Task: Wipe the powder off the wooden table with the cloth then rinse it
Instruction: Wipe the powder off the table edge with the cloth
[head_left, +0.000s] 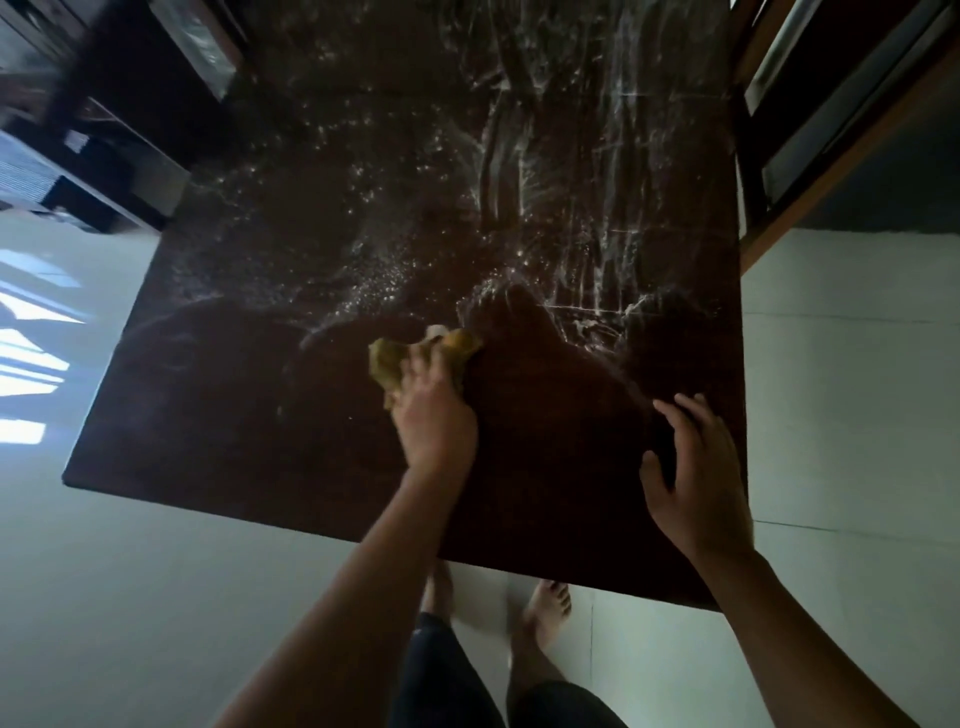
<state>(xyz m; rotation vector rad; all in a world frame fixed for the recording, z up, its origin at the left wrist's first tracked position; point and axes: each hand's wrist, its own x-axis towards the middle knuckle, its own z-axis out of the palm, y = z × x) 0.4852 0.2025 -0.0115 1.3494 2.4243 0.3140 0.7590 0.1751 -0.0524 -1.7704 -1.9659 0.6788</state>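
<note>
A dark wooden table (234, 426) fills the middle of the view. White powder (582, 223) lies in streaks and specks over its far half, while the near part looks bare. My left hand (434, 415) presses a crumpled yellow cloth (395, 358) onto the table near its centre, at the edge of the powdered area. My right hand (696, 473) rests flat on the table near its right edge, fingers spread and holding nothing.
Pale tiled floor (130, 597) surrounds the table. A wooden chair or frame (831, 135) stands at the far right. Dark furniture (104, 156) sits at the far left. My bare feet (545, 618) are on the floor by the table's near edge.
</note>
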